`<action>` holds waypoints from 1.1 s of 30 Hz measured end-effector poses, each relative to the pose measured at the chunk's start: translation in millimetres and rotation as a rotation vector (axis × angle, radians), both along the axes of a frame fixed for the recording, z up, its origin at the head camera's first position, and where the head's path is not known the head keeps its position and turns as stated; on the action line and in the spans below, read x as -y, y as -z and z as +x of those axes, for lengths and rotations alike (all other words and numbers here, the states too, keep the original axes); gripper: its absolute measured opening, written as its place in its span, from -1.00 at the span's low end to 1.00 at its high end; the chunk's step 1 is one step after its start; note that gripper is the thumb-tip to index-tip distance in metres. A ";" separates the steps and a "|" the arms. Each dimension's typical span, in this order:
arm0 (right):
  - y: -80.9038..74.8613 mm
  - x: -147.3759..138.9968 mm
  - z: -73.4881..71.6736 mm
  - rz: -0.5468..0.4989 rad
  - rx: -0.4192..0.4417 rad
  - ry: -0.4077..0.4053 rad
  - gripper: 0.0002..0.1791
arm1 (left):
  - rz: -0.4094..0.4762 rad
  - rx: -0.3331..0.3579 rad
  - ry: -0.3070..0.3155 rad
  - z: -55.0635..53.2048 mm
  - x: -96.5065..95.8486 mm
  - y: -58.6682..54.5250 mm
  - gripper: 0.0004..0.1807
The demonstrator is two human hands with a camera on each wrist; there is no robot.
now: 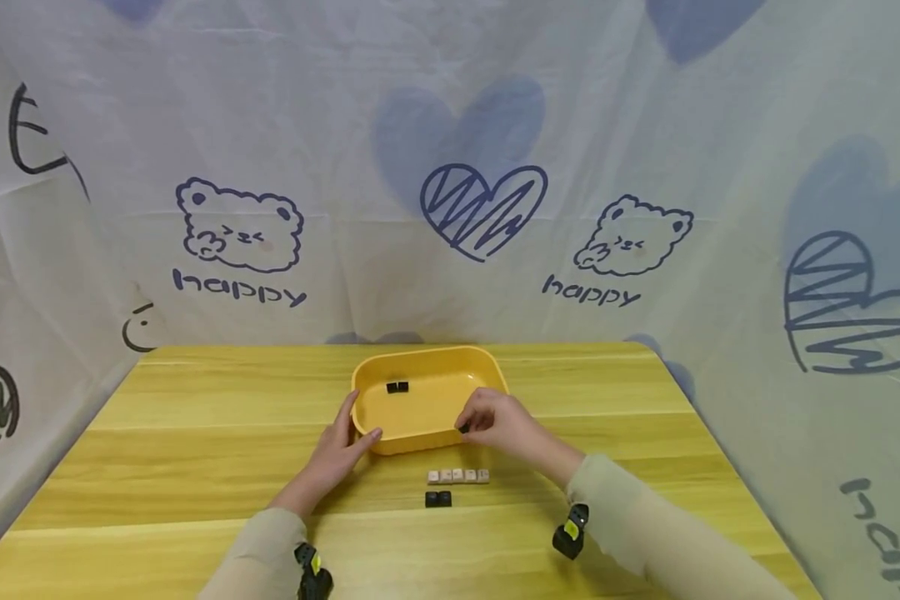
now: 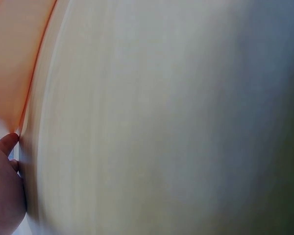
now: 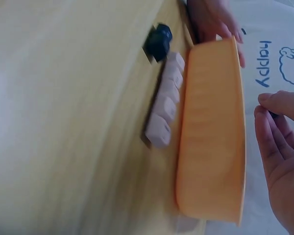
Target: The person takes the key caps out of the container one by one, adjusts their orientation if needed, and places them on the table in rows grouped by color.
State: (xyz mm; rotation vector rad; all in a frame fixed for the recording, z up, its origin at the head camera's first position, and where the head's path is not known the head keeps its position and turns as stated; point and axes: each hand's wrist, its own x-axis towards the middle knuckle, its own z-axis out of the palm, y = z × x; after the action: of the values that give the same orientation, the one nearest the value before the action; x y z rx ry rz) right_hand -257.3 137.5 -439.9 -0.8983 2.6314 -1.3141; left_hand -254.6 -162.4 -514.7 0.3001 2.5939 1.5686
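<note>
My right hand [image 1: 495,421] pinches a small black keycap [image 1: 463,428] between thumb and fingers, over the front right rim of a yellow plastic tray [image 1: 420,436]. In the right wrist view, the fingers hide most of that keycap. With thumb and fingers spread about the tray's front left corner, my left hand [image 1: 339,450] holds it. Inside the tray, two black keycaps [image 1: 397,387] sit side by side near the back left. On the table before the tray stands a row of several white keycaps [image 1: 458,476], with two black keycaps [image 1: 438,499] just nearer to me.
The wooden table [image 1: 217,467] extends on both sides of the tray. Behind it hangs a pale cloth [image 1: 360,275] printed with hearts and bears, and more cloth drapes at the left and right. Both wrists carry a black strapped camera [image 1: 570,533].
</note>
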 end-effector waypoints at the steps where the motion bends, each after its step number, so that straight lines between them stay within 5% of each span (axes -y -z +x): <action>1: 1.0 -0.2 3.0 -0.004 0.006 -0.001 -0.85 | 0.001 0.001 0.001 -0.1 -0.1 0.1 -0.04; 11: 18.7 -0.3 28.3 0.004 0.121 0.016 -0.82 | -0.004 0.000 -0.006 3.5 -1.1 -4.5 -0.03; 25: 34.4 0.9 45.4 0.012 0.210 0.042 -0.72 | -0.015 0.031 0.010 0.8 -0.6 -4.7 -0.03; 33: 41.2 0.3 52.1 0.105 0.140 0.087 -0.78 | -0.011 0.014 0.009 0.1 -1.1 -3.3 -0.03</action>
State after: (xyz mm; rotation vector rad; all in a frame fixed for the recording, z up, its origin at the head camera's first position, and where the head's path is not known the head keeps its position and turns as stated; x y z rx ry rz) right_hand -205.2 137.2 -481.1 -0.6603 2.6285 -1.1955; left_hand -254.4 -161.4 -511.4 0.2979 2.5863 1.5468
